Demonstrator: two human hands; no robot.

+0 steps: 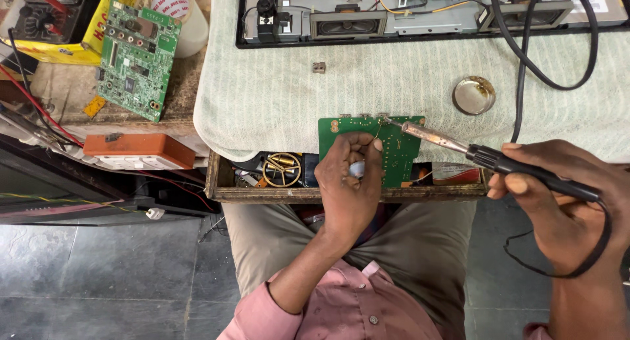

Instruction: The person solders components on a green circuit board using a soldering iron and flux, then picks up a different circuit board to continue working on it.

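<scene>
While the left hand (348,182) pins a small green circuit board (394,153) against the front edge of the worktop (275,97), the right hand (558,209) is wrapped around the black handle of a soldering iron (459,146) and brings its metal tip to the board's upper edge. The left hand's fingers are curled, thumb and forefinger pinched on what looks like a thin strand of solder wire leading up toward the tip, with a small pale object tucked under the palm; what that object is I cannot tell. The board lies half on the pale ribbed towel that covers the worktop and half over an open wooden drawer (223,182) full of odds and ends, among them a brass coil.

As a judgement, the soldering is in its middle: iron and wire meet at one spot near the connectors on the top edge, so a joint is being worked, but the picture is too small to show which joints are finished and which remain. A round metal tin (474,95) sits on the towel just beyond the iron, within easy reach. Farther back lies an opened display chassis (426,15) with speakers and loose wires, not closed up, and a second, larger green board (138,55) rests apart at the left, untouched.
</scene>
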